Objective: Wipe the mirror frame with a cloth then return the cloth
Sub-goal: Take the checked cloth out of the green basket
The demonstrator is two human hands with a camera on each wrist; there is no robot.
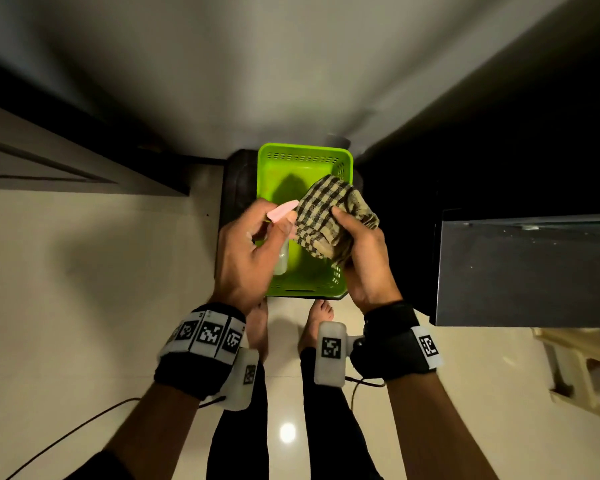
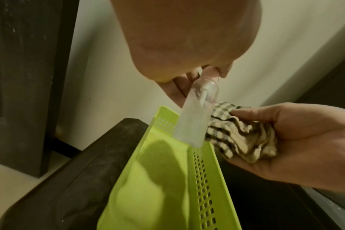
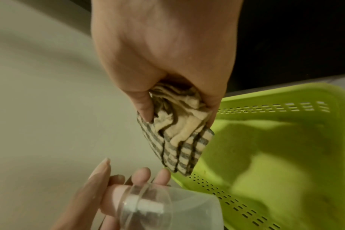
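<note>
Two hands work just above a green basket [image 1: 305, 157], the largest thing here, perforated plastic resting on a dark stand [image 1: 238, 188] against the far wall. Next in size, the checked cloth [image 1: 329, 216] is bunched in the right hand [image 1: 364, 258], fingers curled round it, right of centre over the basket. It looks soft, light and limp, so it should crumple and drape; gathering the folds into the palm seems the surest hold. Smallest, a clear spray bottle [image 2: 195, 124] with a pink nozzle [image 1: 283, 211], gripped at its neck by the left hand [image 1: 246, 251], probably smooth and slippery.
</note>
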